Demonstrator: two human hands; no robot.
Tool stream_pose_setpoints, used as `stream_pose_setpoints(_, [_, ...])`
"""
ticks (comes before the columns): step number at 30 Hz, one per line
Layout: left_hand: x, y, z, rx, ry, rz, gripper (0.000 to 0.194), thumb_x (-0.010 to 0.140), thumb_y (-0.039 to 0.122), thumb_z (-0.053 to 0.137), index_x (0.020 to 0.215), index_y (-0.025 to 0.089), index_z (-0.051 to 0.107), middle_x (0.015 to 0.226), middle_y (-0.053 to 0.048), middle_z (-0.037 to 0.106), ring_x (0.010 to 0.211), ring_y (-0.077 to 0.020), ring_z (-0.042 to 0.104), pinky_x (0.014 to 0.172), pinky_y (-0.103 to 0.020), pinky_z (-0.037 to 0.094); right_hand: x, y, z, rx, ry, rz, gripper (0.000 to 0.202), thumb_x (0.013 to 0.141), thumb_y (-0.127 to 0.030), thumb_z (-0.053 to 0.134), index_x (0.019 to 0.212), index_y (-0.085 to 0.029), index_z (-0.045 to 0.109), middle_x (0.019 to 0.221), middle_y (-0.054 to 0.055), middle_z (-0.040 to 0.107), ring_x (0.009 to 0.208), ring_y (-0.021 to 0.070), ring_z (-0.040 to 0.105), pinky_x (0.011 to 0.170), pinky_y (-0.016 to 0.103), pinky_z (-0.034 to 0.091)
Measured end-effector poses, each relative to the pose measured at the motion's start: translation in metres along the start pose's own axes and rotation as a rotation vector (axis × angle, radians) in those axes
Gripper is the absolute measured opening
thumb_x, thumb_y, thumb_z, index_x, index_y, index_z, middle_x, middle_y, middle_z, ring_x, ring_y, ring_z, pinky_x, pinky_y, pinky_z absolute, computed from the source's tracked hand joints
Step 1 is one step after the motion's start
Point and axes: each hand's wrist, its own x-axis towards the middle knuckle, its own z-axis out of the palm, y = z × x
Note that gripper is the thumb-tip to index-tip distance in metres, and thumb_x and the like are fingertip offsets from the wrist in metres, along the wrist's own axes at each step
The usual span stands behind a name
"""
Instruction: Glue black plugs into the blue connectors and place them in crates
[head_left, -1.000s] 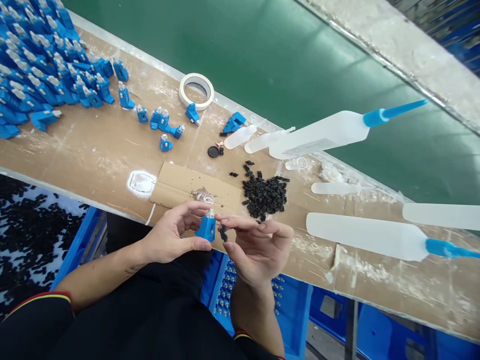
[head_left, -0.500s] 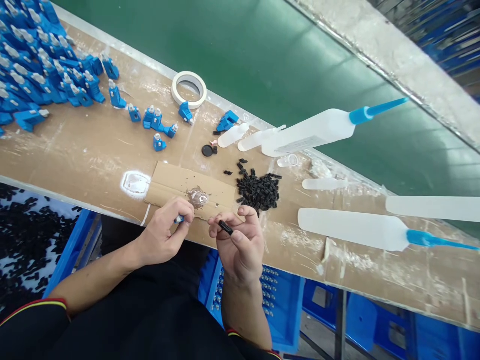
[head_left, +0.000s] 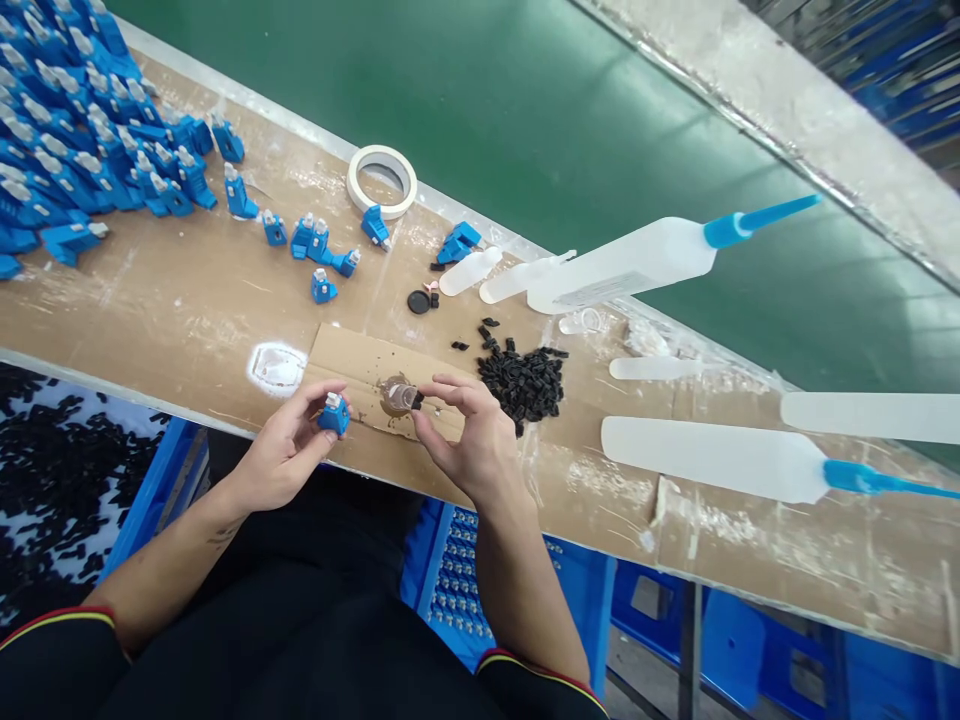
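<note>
Seen from my head camera, a brown surface (head_left: 187, 310) crosses the frame at a slant. At its centre, on a flat strip of cardboard (head_left: 346, 352), sits a small clear cup (head_left: 397, 394) ringed by a dark wet stain; what it holds is too small to tell. At lower centre, below the surface's edge, a blue tray (head_left: 589, 600) carries rows of small parts (head_left: 457, 575) with pale tips. At lower left, many loose black parts (head_left: 52, 500) lie over a pale lining beside a blue wall. On the right are two large whitish bottles (head_left: 626, 270) with blue nozzles; I cannot make out their contents.

My left forearm reaches in from lower left. My left hand (head_left: 289, 440), fingers curled and thumb beneath, holds a blue piece (head_left: 334, 416) with a white tip, left of the cup. My right forearm rises from lower right of centre; my right hand (head_left: 469, 435) points left, thumb and fingertips pinching a small black piece (head_left: 417, 401) right at the cup's edge. A heap of black pieces (head_left: 529, 380) lies just beyond that hand, and blue pieces (head_left: 75, 140) crowd the upper left.
</note>
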Motion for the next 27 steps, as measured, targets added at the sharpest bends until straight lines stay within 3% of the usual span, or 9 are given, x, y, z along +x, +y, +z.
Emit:
stream_pose_setpoints(5, [-0.002,-0.002,-0.002,-0.003,0.002,0.003,0.04,0.094,0.018,0.061,0.133,0.029,0.058,0.119,-0.006,0.062,0.111,-0.0171,0.059,0.094,-0.026,0.051,0.005,0.001,0.0,-0.12,-0.048,-0.062,0.028,0.088,-0.027,0.069,0.114,-0.022,0.06,0.112,0.012,0.071,0.106,0.0248,0.07,0.087,0.042,0.061])
stream_pose_setpoints(9, [0.0,-0.003,-0.004,0.002,0.015,0.032,0.037,0.093,0.016,0.063,0.128,0.028,0.061,0.114,-0.005,0.065,0.106,-0.0146,0.062,0.093,-0.024,0.051,0.005,0.001,0.0,-0.199,-0.029,-0.157,0.029,0.089,-0.025,0.067,0.117,-0.02,0.057,0.112,0.013,0.072,0.106,0.0248,0.071,0.085,0.04,0.062])
stream_pose_setpoints(11, [0.002,-0.003,-0.005,-0.014,0.036,0.06,0.036,0.092,0.015,0.065,0.125,0.027,0.062,0.112,-0.004,0.066,0.105,-0.0145,0.064,0.092,-0.024,0.053,0.005,-0.001,-0.003,-0.191,-0.036,-0.135,0.028,0.089,-0.024,0.068,0.115,-0.02,0.059,0.112,0.013,0.072,0.106,0.0244,0.071,0.086,0.04,0.061])
stream_pose_setpoints(14, [0.003,-0.001,-0.005,-0.03,0.061,0.067,0.037,0.089,0.013,0.069,0.123,0.025,0.063,0.11,-0.005,0.069,0.105,-0.015,0.067,0.093,-0.024,0.054,0.005,-0.005,-0.009,-0.043,-0.01,-0.001,0.024,0.087,-0.023,0.071,0.108,-0.023,0.061,0.109,0.01,0.073,0.105,0.024,0.071,0.083,0.04,0.06])
stream_pose_setpoints(17, [0.006,0.0,0.004,-0.043,0.019,0.089,0.033,0.088,0.012,0.069,0.119,0.023,0.065,0.109,-0.006,0.071,0.103,-0.0149,0.069,0.093,-0.025,0.056,0.001,-0.012,-0.011,0.314,0.154,0.074,0.034,0.083,-0.016,0.074,0.106,-0.028,0.053,0.099,0.004,0.075,0.103,0.0228,0.07,0.077,0.037,0.058])
stream_pose_setpoints(21, [0.015,-0.003,0.026,-0.023,-0.054,0.264,0.027,0.088,0.007,0.067,0.11,0.021,0.063,0.11,-0.006,0.066,0.108,-0.0179,0.068,0.096,-0.031,0.058,-0.009,-0.025,-0.005,0.739,0.305,0.171,0.04,0.083,-0.014,0.074,0.106,-0.029,0.044,0.096,0.0,0.077,0.096,0.0194,0.071,0.081,0.037,0.056])
stream_pose_setpoints(27, [0.03,-0.015,0.046,0.294,0.003,0.691,0.038,0.082,-0.001,0.067,0.114,0.017,0.058,0.109,-0.009,0.066,0.111,-0.0215,0.069,0.095,-0.035,0.06,-0.016,-0.048,-0.001,0.918,0.328,0.27,0.039,0.084,-0.018,0.076,0.106,-0.028,0.046,0.095,0.0,0.078,0.095,0.0202,0.073,0.078,0.035,0.057])
